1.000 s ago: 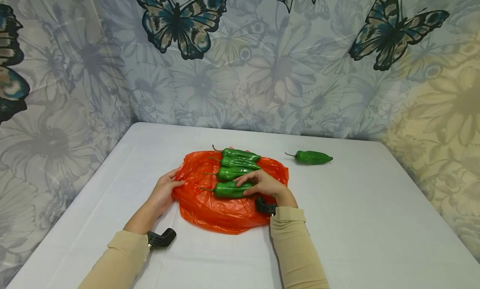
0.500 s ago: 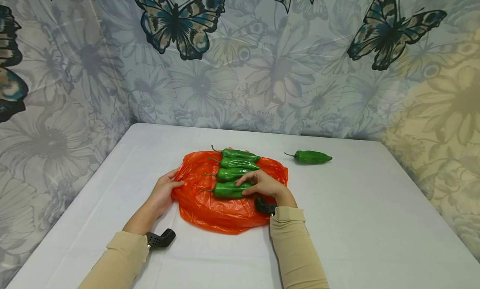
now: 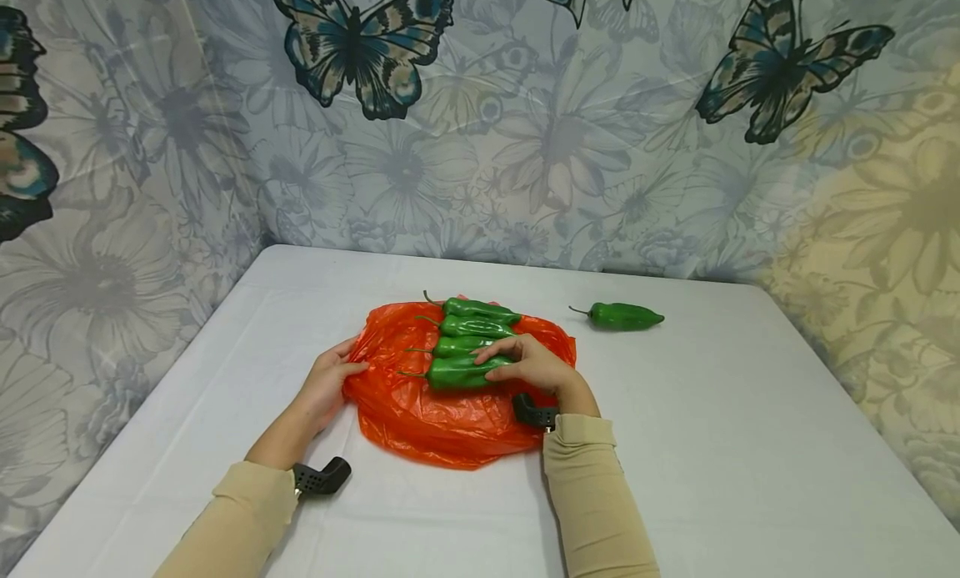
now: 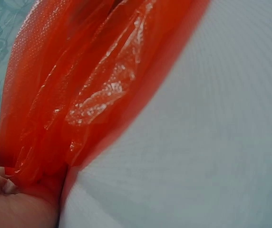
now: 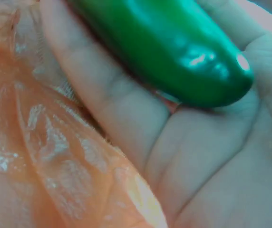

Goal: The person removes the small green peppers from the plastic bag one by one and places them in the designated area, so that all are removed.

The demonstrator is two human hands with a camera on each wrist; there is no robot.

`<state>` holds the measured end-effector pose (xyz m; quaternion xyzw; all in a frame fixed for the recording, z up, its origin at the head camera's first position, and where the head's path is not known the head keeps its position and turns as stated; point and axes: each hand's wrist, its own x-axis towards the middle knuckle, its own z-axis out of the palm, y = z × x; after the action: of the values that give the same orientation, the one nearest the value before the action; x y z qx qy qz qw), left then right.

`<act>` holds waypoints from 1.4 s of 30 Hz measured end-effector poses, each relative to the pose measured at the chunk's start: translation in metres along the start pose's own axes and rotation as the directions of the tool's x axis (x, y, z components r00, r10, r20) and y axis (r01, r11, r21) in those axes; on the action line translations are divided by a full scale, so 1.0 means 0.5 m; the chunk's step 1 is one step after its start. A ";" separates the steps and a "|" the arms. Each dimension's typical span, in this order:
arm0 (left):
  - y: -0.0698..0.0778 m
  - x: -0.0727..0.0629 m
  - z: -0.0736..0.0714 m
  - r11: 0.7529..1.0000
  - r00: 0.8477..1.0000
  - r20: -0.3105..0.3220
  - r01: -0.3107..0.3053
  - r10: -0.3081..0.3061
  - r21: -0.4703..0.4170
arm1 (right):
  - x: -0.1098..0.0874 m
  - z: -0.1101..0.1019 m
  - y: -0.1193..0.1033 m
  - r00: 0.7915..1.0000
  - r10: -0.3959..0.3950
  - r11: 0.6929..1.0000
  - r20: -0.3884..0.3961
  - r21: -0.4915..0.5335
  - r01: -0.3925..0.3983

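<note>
Closest to the camera are two beige sleeves, each with a black clip-like mount at the wrist. The left hand [image 3: 327, 384] pinches the left edge of the bag [image 3: 420, 415], thumb on top; the left wrist view shows the thin orange film bunched between thumb and fingers [image 4: 3, 183]. That bag is crinkly, glossy, see-through orange plastic, spread flat on the table [image 3: 750, 444], which has a smooth white cloth over it.

The right hand [image 3: 534, 368] is wrapped around the nearest pepper [image 3: 457, 374], fingers curled over the blunt tip. In the right wrist view the pepper [image 5: 174, 52] lies right in the palm, shiny, smooth, deep green, rounded at the end, with the bag [image 5: 55, 156] wrinkled up beside it.

Behind it, three more peppers [image 3: 472, 324] lie in a row on the bag, close together, thin curved stems pointing left. They look waxy, kind of like fake ones.

Further back right, a lone pepper [image 3: 621, 315] lies on the bare cloth, well apart from the bag.

The backdrop [image 3: 525, 128] is a shiny floral sheet with big dark butterflies.
</note>
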<state>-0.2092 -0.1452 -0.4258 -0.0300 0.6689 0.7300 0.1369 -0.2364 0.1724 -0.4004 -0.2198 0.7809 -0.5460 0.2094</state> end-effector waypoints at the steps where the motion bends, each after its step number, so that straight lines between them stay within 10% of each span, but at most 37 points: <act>1: 0.000 -0.001 0.000 1.000 1.000 -0.002 0.002 -0.002 0.000 | 0.000 0.000 -0.001 1.000 -0.004 1.000 -0.007 0.013 0.004; 42: 0.002 0.000 -0.003 1.000 1.000 -0.021 0.009 -0.009 -0.010 | -0.020 -0.020 -0.076 0.998 -0.035 0.999 -0.058 0.022 0.036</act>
<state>-0.2099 -0.1466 -0.4248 -0.0412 0.6664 0.7325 0.1330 -0.2295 0.1742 -0.3607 -0.2154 0.7762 -0.5646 0.1796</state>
